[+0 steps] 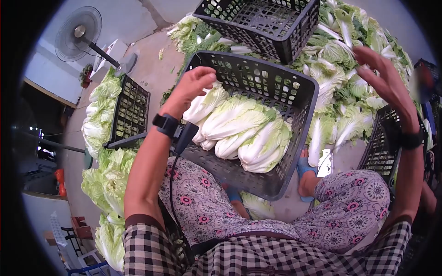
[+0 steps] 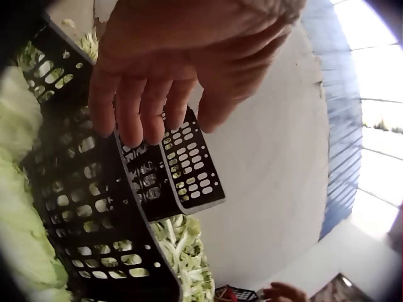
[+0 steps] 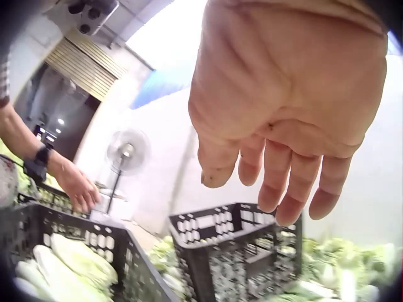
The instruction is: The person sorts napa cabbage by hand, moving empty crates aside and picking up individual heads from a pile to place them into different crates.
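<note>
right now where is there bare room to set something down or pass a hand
Bare room: the far crate, inside its four walls, and the floor between the fan and the big crate, apart from small scraps. Crowded: the middle of the big crate, filled by cabbages, and the leafy heap to its right.

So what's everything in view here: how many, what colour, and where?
Big crate: one, black, before the person
Crated cabbages: several overlapping, green-white, inside it
Upper crate: one, black, beyond it
Left crate: one, black, left
Right crate: one, black, right
Cabbage pile: too many to count, green-white, beyond and right
Left cabbages: many, green-white, left
Fan: one, grey, upper left
Potted plant: one, green, below the fan
Footwear: two, blue, on the feet
Wristbands: two, black, on the wrists
Left hand: one, bare, near the big crate's left side
Right hand: one, bare, raised at right
</note>
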The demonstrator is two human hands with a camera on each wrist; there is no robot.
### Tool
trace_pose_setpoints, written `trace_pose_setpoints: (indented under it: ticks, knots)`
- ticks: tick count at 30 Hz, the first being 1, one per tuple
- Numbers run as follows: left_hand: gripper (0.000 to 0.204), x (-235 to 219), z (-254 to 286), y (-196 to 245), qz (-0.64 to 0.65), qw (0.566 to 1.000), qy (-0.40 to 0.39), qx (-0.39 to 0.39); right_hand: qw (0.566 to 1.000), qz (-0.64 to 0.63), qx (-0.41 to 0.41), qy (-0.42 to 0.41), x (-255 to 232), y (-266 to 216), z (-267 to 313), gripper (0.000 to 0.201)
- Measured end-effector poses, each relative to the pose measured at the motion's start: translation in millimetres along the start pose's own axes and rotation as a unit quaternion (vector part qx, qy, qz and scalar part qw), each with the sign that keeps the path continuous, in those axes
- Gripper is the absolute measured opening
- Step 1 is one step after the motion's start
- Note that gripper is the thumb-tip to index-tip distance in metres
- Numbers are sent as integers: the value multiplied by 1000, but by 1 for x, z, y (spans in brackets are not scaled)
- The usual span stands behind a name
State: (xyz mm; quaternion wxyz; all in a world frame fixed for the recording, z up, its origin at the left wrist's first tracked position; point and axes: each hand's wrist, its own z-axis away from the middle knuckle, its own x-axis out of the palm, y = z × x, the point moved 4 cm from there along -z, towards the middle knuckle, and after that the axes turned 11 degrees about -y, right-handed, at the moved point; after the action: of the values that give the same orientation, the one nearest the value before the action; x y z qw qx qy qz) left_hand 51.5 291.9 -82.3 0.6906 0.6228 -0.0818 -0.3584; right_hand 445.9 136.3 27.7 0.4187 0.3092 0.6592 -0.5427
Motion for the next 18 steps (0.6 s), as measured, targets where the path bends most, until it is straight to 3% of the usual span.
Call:
trace_pose_setpoints:
  ticks: [2,4,6,8,11,14,18]
  knots:
    - [39,1,-13,-49,-124,991,-26,52,992,-55,-114,-18,14,-36,-40,56]
    - [47,3,-7,-76,-320,946,-28,-43,982,-81,-166,-39,29,-70,-66,52]
    - [51,-8,1,-105,-323,939,1,-123,969,-150,-184,-72,44,-95,-77,49]
    - [42,-36,9,-139,-306,943,109,-71,947,-228,-183,-130,60,-108,-74,48]
    - [41,-70,20,-156,-199,959,65,-193,942,-210,-178,-193,87,-111,-65,44]
    - [43,-67,18,-171,-77,979,120,-146,922,-272,-140,-236,104,-106,-56,40]
    - [56,-49,12,-161,-324,906,97,-254,908,-320,-128,-237,114,-100,-54,41]
